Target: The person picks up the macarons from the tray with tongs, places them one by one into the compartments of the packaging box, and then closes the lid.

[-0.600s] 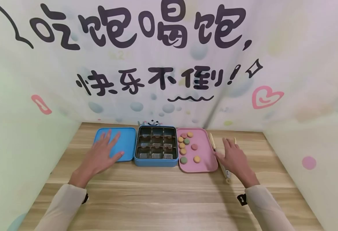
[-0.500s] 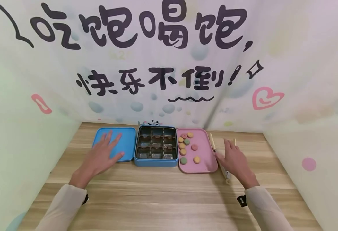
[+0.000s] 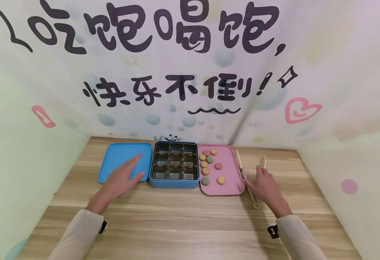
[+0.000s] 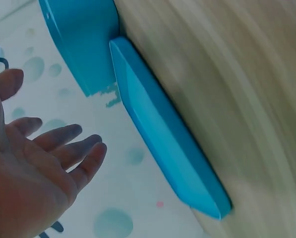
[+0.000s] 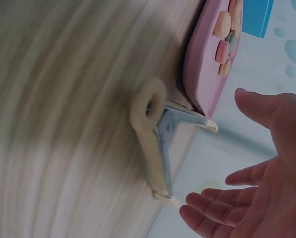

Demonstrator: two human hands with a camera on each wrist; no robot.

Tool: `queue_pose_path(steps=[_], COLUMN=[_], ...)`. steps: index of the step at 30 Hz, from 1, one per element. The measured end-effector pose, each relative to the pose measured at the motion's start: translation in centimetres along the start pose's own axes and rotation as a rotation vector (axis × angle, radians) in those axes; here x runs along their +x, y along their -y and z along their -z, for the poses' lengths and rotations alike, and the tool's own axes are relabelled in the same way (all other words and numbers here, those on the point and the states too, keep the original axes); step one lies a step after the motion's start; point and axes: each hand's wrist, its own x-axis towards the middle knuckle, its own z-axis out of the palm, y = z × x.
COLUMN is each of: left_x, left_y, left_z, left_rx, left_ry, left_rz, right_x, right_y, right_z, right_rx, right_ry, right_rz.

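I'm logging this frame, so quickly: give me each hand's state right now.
Left hand: open, holding nothing, near the blue lid.
Right hand: open, holding nothing, near the tongs.

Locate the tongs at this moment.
In the head view, the tongs lie on the table just right of the pink tray, partly covered by the right hand.

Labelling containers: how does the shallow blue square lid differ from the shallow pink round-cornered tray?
Corners: tighter on the blue lid, rounder on the pink tray.
Contents: the pink tray bears round yellow, pink and green macarons; none shows on the blue lid.
Place: blue lid left of the blue compartmented box, pink tray right.
Shared: both lie rim-up on the wooden table.
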Motion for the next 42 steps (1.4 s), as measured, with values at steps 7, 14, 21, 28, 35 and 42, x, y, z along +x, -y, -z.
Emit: queue_pose_path(steps=[7,14,21,28,35,42], left_x=[0.7,1.9,2.5,2.8,2.8,3.0], left_y=[-0.7,-1.3,-1.8,-2.2,-1.8,-1.6], left_z=[-1.8,-3.0,-3.5,-3.9,-4.0,-4.5], left_rx=[-0.139,-0.217,-0.260,-0.283,-0.287,-0.264], left_ry=[-0.010,-0.039,-0.028,-0.001,0.010,0.015], left_rz=[0.049,0.127,0.175,0.213,0.218,0.205], right_x=[-0.2,-0.1,-0.1,0.0,0.1,0.3], right_y=[-0.2,-0.3,-0.3,0.0,0.0,-0.3], right_z=[-1.0,-1.5,-1.4,-1.5,-1.8,-1.8], right_rx=[0.002,0.024,0.028,0.055,0.114,0.138], right_ry=[0.034,-0.005,0.003,0.038,0.080,0.140], right_rz=[-0.044,-0.076,-0.096,-0.121,-0.117,-0.181])
